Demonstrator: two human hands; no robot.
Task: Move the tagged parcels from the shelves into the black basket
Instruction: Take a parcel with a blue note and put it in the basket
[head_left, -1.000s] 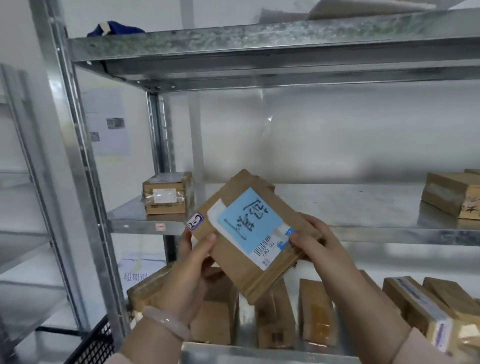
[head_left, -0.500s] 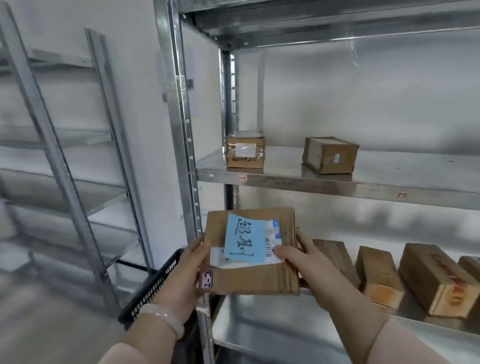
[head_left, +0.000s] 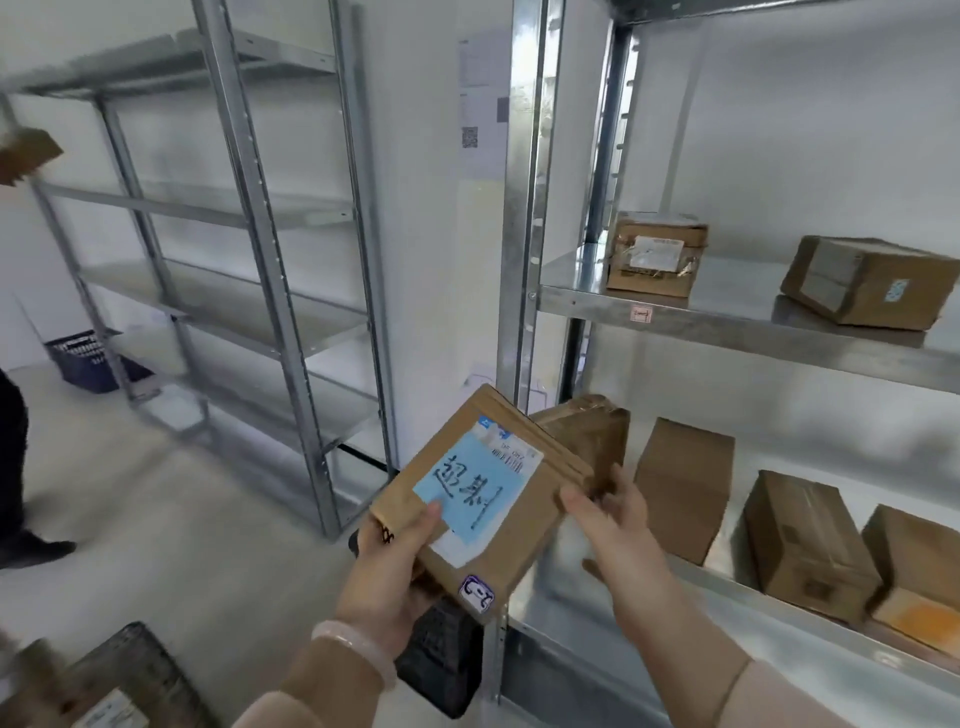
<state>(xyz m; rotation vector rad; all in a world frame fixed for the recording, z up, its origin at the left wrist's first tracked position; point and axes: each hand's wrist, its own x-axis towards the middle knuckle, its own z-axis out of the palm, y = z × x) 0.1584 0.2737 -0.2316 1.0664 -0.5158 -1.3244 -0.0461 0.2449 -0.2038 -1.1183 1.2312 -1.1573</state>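
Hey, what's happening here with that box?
A person holds a flat cardboard parcel with a blue tag in both hands: the left hand grips its near corner, the right hand pinches its right edge. It is off the shelves, above a black basket. Other boxes sit on the shelves.

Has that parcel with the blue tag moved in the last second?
Yes. The parcel has come down and left, from near the small taped box to the front post, level with the lower shelf.
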